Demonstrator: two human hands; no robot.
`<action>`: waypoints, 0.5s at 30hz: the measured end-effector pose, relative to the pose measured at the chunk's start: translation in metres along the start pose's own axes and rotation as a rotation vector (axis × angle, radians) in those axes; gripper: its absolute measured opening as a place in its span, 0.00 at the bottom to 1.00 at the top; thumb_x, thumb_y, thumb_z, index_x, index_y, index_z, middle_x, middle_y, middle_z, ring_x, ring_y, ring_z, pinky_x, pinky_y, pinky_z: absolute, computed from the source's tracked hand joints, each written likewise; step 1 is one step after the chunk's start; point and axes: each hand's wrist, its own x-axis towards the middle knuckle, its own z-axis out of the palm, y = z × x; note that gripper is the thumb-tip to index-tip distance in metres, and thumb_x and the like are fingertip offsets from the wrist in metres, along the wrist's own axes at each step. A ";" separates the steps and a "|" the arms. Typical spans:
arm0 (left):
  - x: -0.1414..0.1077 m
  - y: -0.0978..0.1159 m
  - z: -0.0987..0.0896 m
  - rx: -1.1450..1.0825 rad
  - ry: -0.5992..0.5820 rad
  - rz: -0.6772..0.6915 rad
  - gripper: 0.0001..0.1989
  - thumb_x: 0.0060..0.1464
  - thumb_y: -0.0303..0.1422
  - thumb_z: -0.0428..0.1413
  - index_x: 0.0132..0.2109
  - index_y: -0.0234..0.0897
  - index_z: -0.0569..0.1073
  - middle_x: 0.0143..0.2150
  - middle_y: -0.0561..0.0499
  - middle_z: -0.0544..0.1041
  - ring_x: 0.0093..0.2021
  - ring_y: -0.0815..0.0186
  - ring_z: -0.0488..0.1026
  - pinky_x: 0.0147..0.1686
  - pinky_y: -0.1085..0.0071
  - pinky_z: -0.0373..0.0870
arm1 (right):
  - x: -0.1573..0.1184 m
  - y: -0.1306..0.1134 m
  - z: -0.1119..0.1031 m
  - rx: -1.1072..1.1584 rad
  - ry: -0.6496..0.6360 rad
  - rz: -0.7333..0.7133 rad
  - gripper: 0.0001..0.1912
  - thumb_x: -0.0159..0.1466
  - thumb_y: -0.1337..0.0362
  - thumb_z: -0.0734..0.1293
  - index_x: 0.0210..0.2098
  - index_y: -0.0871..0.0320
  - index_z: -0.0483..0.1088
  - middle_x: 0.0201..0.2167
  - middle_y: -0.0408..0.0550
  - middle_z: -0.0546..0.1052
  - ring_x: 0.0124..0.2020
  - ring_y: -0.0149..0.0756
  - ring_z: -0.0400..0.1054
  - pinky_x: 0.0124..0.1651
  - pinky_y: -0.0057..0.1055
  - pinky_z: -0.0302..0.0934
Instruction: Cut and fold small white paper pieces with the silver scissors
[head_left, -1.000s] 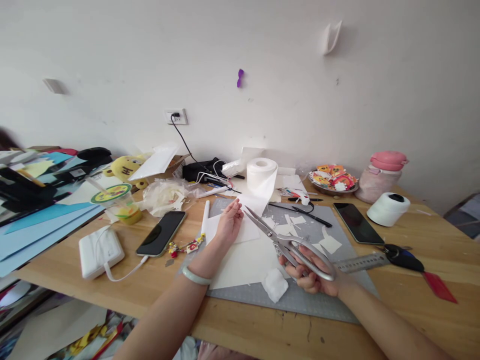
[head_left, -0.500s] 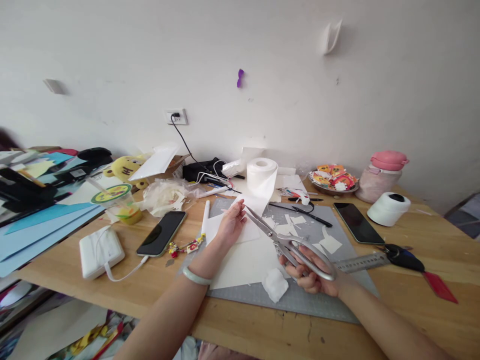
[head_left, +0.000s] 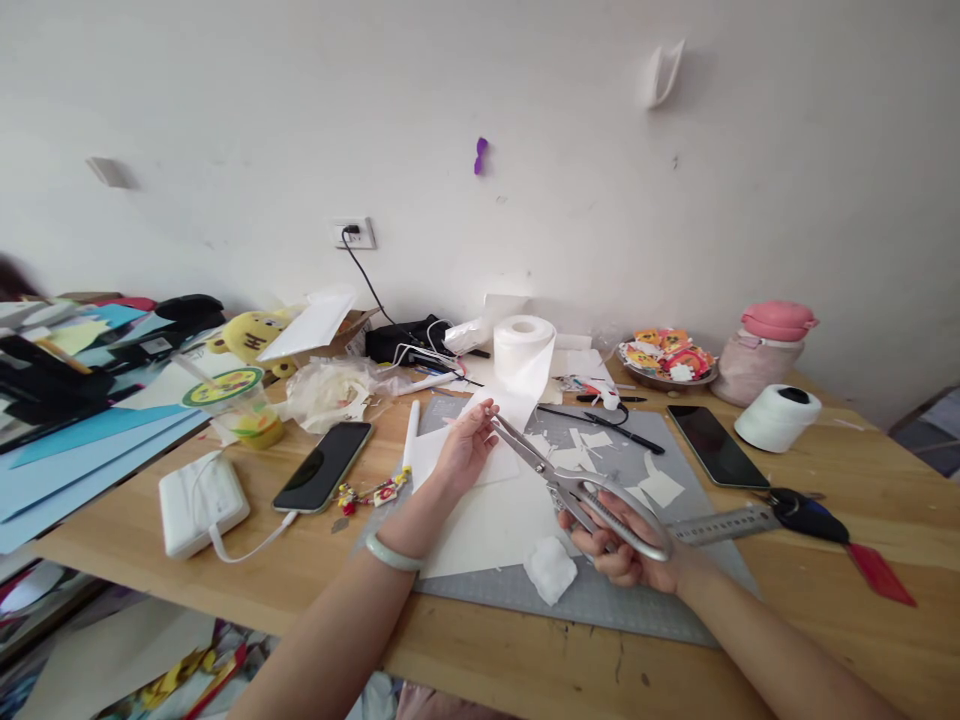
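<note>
My right hand [head_left: 622, 545] is wrapped round the handles of large silver scissors [head_left: 541, 466], whose blades point up and left with their tips by my left fingertips. My left hand [head_left: 466, 445] is pinched closed at the blade tips; what it holds is too small to make out. Behind the hands stands a white roll [head_left: 519, 350], its loose end hanging onto the paper. White paper sheets [head_left: 480, 530] lie below the hands on a grey cutting mat [head_left: 630, 618]. A white cotton pad [head_left: 550, 571] rests near the mat's front edge, and paper scraps [head_left: 660, 487] lie to the right.
Left are a phone [head_left: 322, 467], a power bank [head_left: 202, 505] and a drink cup [head_left: 251, 415]. At right are another phone [head_left: 716, 446], a steel ruler [head_left: 724, 524], a thread cone [head_left: 776, 418], a pink-lidded bottle [head_left: 761, 350] and a bowl of sweets [head_left: 666, 360].
My left fingertips have shifted very slightly beside the scissor tips. My right hand and the scissors look almost unmoved.
</note>
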 end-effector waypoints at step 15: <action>-0.003 -0.003 -0.002 0.056 -0.162 -0.089 0.10 0.41 0.33 0.63 0.34 0.38 0.74 0.32 0.54 0.77 0.30 0.73 0.71 0.31 0.75 0.67 | 0.000 0.000 -0.002 0.033 -0.025 0.005 0.24 0.50 0.49 0.70 0.38 0.60 0.67 0.17 0.32 0.57 0.12 0.15 0.40 0.12 0.15 0.33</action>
